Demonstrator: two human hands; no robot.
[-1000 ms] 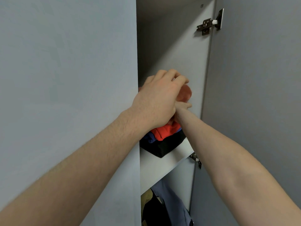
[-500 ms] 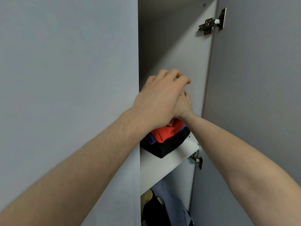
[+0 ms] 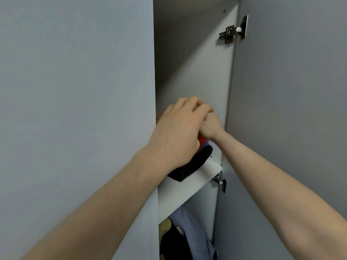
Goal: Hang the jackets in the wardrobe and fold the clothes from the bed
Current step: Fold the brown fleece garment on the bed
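Red folded clothes [image 3: 202, 141] are pressed on the wardrobe shelf [image 3: 187, 188] by the left hand [image 3: 180, 132]; the right hand [image 3: 211, 126] grip cannot be told.

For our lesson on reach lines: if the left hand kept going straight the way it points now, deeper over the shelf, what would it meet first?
Probably the wardrobe's inner wall. The left hand lies on the folded stack, pointing inward; depth is unclear.

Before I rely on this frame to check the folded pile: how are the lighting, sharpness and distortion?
Head view: light is soft and even, no glare; the wardrobe interior darkens into shadow toward the top; the left hand and upper hinge look sharp; the folded pile is mostly hidden by the hands; wide-angle stretching enlarges both forearms.
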